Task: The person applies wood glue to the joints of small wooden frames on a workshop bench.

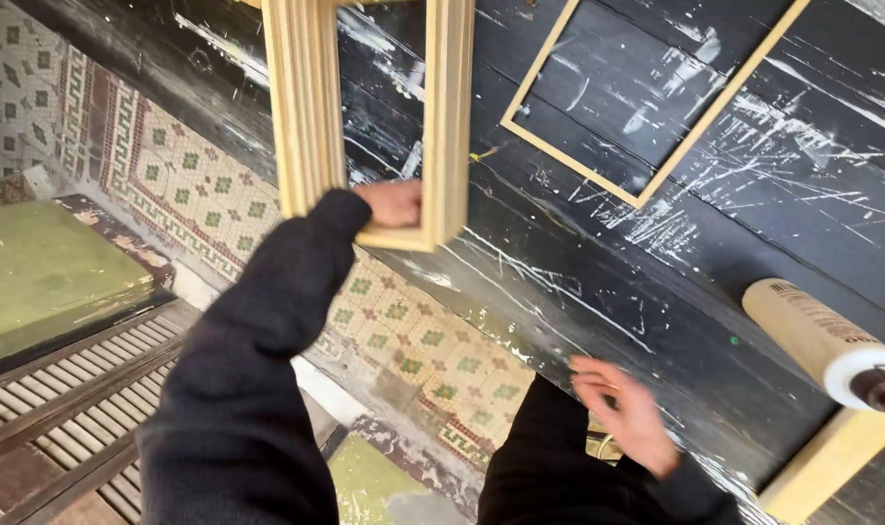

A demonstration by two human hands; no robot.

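A pale wooden frame point(374, 107) with moulded, ridged sides is lifted over the near edge of the black, paint-streaked tabletop point(579, 282). The left hand point(394, 202), its grip closed around the frame's bottom rail, holds it. The right hand point(625, 408), fingers spread and empty, hovers blurred by the tabletop's edge.

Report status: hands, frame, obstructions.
Left hand gripping wooden frame at bottom corner. Right hand empty, blurred, above black bench. Glue bottle lies aside.
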